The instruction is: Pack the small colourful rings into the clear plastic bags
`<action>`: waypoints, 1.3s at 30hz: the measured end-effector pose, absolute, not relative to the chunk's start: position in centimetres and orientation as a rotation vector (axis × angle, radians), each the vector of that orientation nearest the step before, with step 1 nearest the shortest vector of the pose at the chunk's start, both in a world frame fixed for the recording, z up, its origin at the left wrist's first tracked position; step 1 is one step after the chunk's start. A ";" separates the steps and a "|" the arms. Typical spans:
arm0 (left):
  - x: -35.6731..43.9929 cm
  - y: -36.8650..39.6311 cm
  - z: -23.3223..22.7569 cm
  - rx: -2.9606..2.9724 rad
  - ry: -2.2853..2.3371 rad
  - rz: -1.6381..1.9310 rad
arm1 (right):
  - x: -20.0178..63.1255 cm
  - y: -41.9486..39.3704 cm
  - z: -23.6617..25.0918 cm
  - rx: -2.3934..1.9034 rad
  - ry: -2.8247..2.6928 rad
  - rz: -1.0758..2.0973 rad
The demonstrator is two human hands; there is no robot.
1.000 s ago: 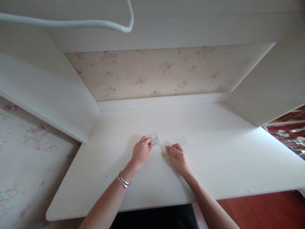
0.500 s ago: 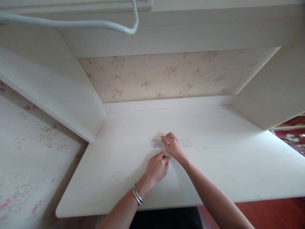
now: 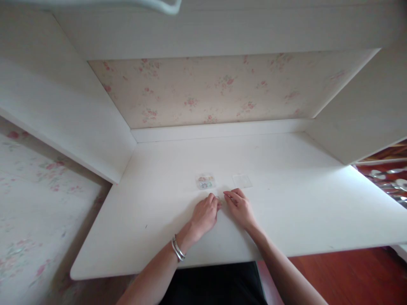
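My left hand [image 3: 205, 216], with silver bangles [image 3: 178, 248] on its wrist, is closed with its fingertips around a small, thin, pale loop [image 3: 219, 199]. Just to its right, my right hand [image 3: 241, 208] is closed in a pinch; whatever sits between its fingertips is too small to name. The two hands are close together, low over the white desk. Beyond the left hand lies a small clear box [image 3: 205, 182] with several tiny coloured pieces in it. A clear flat lid or tray [image 3: 242, 181] rests beyond the right hand.
The white desk [image 3: 165, 169] has side panels and a flowered wall behind it. A small dark sliver [image 3: 146, 226] lies at the left. A pale bent tube [image 3: 168, 7] hangs overhead. Red floor [image 3: 343, 275] shows below the front edge.
My right hand has drawn back from over the clear box toward me and sits beside the left hand, uncovering the box and lid. The camera view has tilted slightly downward.
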State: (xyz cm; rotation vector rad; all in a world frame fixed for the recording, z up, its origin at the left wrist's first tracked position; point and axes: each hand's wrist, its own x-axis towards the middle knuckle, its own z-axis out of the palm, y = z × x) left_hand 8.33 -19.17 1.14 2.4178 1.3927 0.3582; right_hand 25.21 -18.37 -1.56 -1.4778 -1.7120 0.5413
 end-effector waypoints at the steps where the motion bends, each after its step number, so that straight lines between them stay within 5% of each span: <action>1: 8.2 -19.2 1.1 2.384 1.388 0.381 | 25.1 -18.7 -1.6 -1.472 -1.710 0.528; 11: 6.9 -14.8 1.6 2.096 1.459 0.783 | 24.8 -19.7 -1.1 -1.443 -2.043 0.323; 22: 7.4 -8.6 1.9 2.146 1.703 0.485 | 24.5 -19.7 -0.8 -1.501 -2.164 0.239; 31: 6.4 -11.8 2.3 2.119 1.617 0.816 | 24.3 -19.5 -0.6 -1.459 -2.244 0.269; 39: 6.2 -17.8 0.8 2.107 1.426 0.727 | 23.1 -19.7 -0.7 -1.498 -2.316 0.242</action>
